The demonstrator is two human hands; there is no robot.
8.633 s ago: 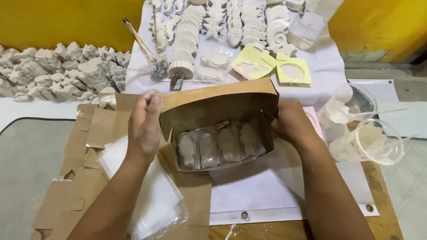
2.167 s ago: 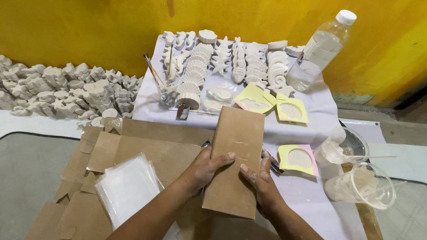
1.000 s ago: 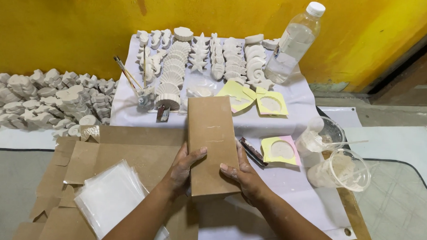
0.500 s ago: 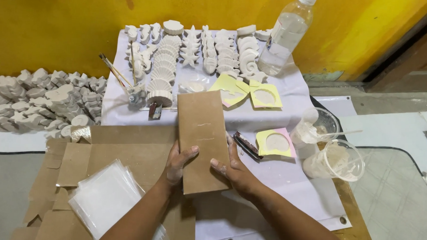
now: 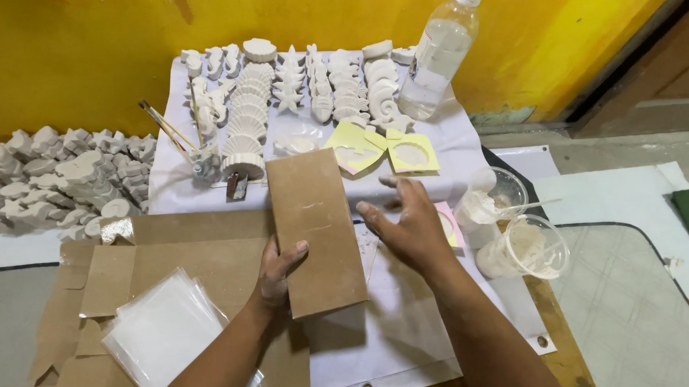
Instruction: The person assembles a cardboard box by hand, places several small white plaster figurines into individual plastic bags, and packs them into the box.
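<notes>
My left hand (image 5: 278,269) grips the near left edge of a closed brown cardboard box (image 5: 313,227), which stands tilted over the white sheet (image 5: 400,327). My right hand (image 5: 405,223) is off the box, open, fingers spread, hovering to its right over the sheet and over a pink mould that is partly hidden under it. Flat brown cardboard blanks (image 5: 163,267) lie to the left, with a stack of clear plastic bags (image 5: 164,336) on them.
Rows of white plaster figures (image 5: 303,83) lie on a white cloth at the back, with yellow moulds (image 5: 381,147), brushes (image 5: 169,132) and a clear water bottle (image 5: 437,54). More plaster pieces (image 5: 51,177) are piled at left. Two plastic cups (image 5: 524,244) stand at right.
My right hand has let go of the box and moved right, opening. The left hand still holds the box. The view has drifted slightly.
</notes>
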